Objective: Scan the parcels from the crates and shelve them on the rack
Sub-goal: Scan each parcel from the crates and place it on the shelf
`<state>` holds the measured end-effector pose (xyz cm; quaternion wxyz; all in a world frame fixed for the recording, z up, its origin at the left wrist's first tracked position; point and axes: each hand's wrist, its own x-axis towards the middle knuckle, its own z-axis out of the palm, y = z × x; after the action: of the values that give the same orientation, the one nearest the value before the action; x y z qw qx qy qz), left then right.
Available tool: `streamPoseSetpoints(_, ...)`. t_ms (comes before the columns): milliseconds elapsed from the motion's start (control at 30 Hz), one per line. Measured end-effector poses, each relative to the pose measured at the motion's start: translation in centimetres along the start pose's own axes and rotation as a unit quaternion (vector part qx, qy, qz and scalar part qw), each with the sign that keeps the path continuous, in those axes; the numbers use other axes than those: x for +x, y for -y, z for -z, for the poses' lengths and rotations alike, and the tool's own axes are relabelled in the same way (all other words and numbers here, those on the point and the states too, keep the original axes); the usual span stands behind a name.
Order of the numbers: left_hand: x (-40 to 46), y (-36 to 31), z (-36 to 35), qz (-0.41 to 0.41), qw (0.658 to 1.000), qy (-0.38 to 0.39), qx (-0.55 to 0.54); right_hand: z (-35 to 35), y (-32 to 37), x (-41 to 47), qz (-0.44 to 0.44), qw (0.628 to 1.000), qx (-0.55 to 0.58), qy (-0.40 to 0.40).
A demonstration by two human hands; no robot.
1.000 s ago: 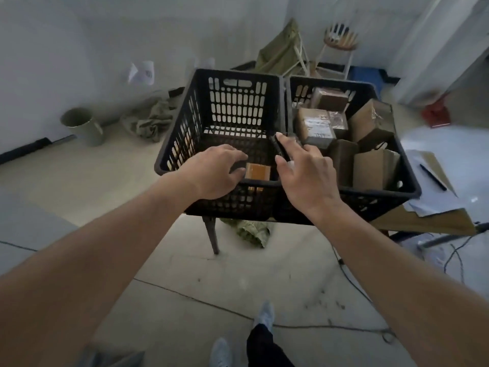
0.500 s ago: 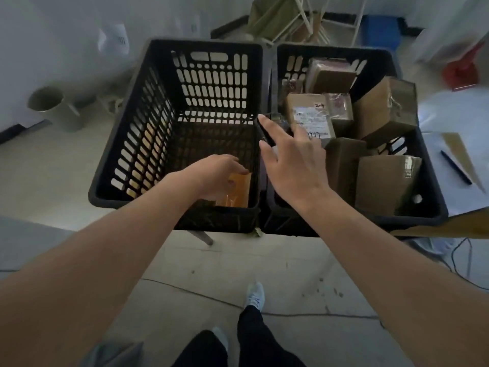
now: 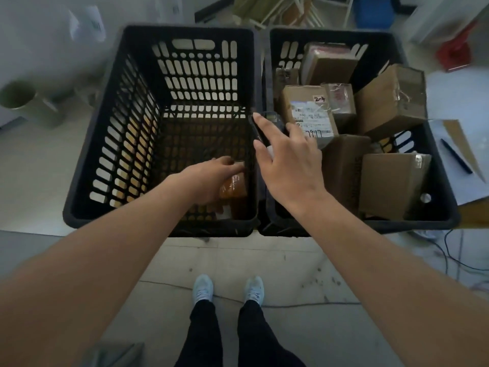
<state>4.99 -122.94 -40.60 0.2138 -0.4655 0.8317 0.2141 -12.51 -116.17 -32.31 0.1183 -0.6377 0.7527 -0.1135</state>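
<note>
Left hand (image 3: pixel 209 181) now deep inside the left crate (image 3: pixel 111 128), down near the floor of it at the near right corner, where a second ago it hovered up at the rim. Fingers curled over a small orange-brown parcel (image 3: pixel 234 185), gripping it from above, parcel resting low against the crate's right wall. Nothing else visible in that crate, so looks like the last one from this side.

Right hand (image 3: pixel 288 165) out over the divide between the two crates, holding a dark handheld scanner (image 3: pixel 264 123), thumb and fingers stretched along it; farther forward than before, tip close to the labelled box (image 3: pixel 309 112) on top of the pile. View pulled in closer and steeper too, both crates now seen from almost straight above, feet in pale shoes (image 3: pixel 229 288) below.

Right crate (image 3: pixel 436 215) packed with cardboard boxes, several tilted, one showing a white label with a barcode. Pen (image 3: pixel 456 156) and papers off on the desk at the right edge. Rack not in view.

Meaning for the job: pick under way, scan not yet done. Likely next, lift the small parcel clear and bring its label under the scanner. Plenty left in the right crate, so early days overall.
</note>
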Motion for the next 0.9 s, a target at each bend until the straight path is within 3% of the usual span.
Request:
streamPoseSetpoints(267,0.7,3.2,0.2,0.075,0.991,0.011,-0.111,0.4,0.0,-0.2,-0.020,1.000,-0.001,-0.006)
streamPoseSetpoints(500,-0.7,5.7,3.7,0.074,0.968,-0.051,-0.234,0.7,1.2,-0.5,-0.025,1.000,0.014,-0.003)
streamPoseSetpoints(600,-1.6,6.2,5.0,0.080,0.942,-0.081,-0.317,1.0,1.6,-0.3,-0.026,0.999,0.033,-0.004)
streamPoseSetpoints(767,-3.3,5.3,6.9,0.110,0.862,-0.049,-0.492,1.4,2.2,-0.3,-0.029,0.998,0.059,0.004)
streamPoseSetpoints(900,-3.9,5.0,7.1,0.129,0.850,-0.043,-0.509,1.5,2.2,-0.2,-0.034,0.997,0.068,0.005)
